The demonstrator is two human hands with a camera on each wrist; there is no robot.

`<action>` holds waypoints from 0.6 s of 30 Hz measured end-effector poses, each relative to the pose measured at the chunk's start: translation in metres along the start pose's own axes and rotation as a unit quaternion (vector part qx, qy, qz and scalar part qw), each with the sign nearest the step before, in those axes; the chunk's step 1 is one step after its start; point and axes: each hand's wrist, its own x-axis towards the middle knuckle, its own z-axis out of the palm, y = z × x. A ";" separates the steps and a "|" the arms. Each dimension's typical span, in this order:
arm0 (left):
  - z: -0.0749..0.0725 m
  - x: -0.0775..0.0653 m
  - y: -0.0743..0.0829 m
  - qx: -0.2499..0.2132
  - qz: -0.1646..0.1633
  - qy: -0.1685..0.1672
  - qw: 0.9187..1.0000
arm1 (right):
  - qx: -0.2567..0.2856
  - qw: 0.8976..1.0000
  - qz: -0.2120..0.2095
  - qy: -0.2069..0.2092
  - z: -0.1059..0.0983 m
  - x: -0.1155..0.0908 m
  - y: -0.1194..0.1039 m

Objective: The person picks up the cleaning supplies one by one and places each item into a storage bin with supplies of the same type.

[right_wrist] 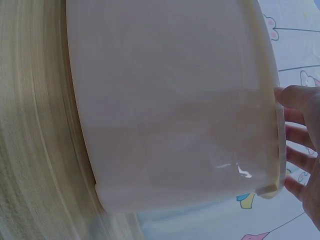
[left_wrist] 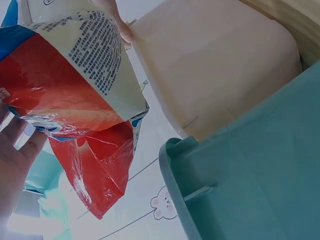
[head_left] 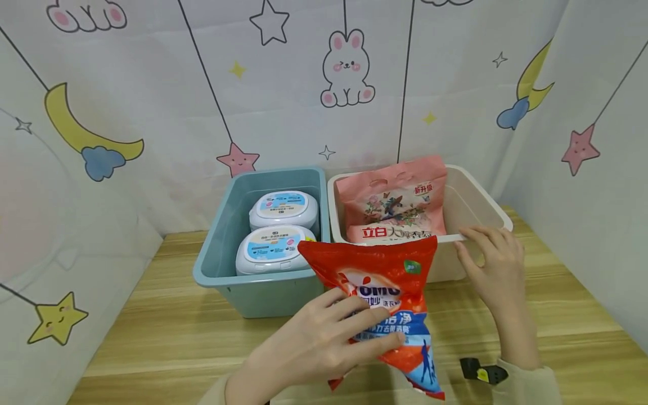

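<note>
My left hand (head_left: 329,337) holds a red and blue OMO laundry powder bag (head_left: 372,270) in front of the two bins, its fingers spread across the printed face. In the left wrist view the bag (left_wrist: 60,85) shows its text panel, and part of the left hand (left_wrist: 17,160) is hidden behind it. With thumb outside and fingers over the edge, my right hand (head_left: 493,259) pinches the front rim of the white bin (head_left: 478,197). The right wrist view shows that hand (right_wrist: 305,135) on the bin's rim. Inside stands a pink laundry powder bag (head_left: 395,197).
A teal bin (head_left: 210,253) stands against the white one on the left, with two white lidded boxes (head_left: 275,247) inside. Near my right sleeve lies a black strap (head_left: 483,371) on the wooden table (head_left: 147,337). A patterned curtain (head_left: 293,101) hangs behind.
</note>
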 end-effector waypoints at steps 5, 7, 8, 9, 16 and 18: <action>-0.002 0.003 -0.003 0.000 -0.001 0.014 1.000 | 0.005 1.000 -0.006 0.006 0.001 -0.001 0.001; -0.002 0.005 -0.004 0.004 0.003 0.024 1.000 | 0.006 1.000 -0.006 0.005 0.001 -0.001 0.001; -0.002 0.005 -0.004 0.007 0.005 0.027 1.000 | 0.005 1.000 -0.005 0.004 0.001 -0.001 0.001; -0.002 0.006 -0.005 0.009 0.007 0.030 0.999 | 0.003 1.000 -0.004 0.003 0.000 -0.001 0.001; -0.004 0.011 -0.009 0.024 0.013 0.034 0.999 | 0.001 1.000 -0.003 -0.002 0.000 -0.001 0.001; -0.004 0.012 -0.010 0.024 0.015 0.033 0.999 | 0.000 1.000 -0.003 -0.005 0.000 -0.001 0.000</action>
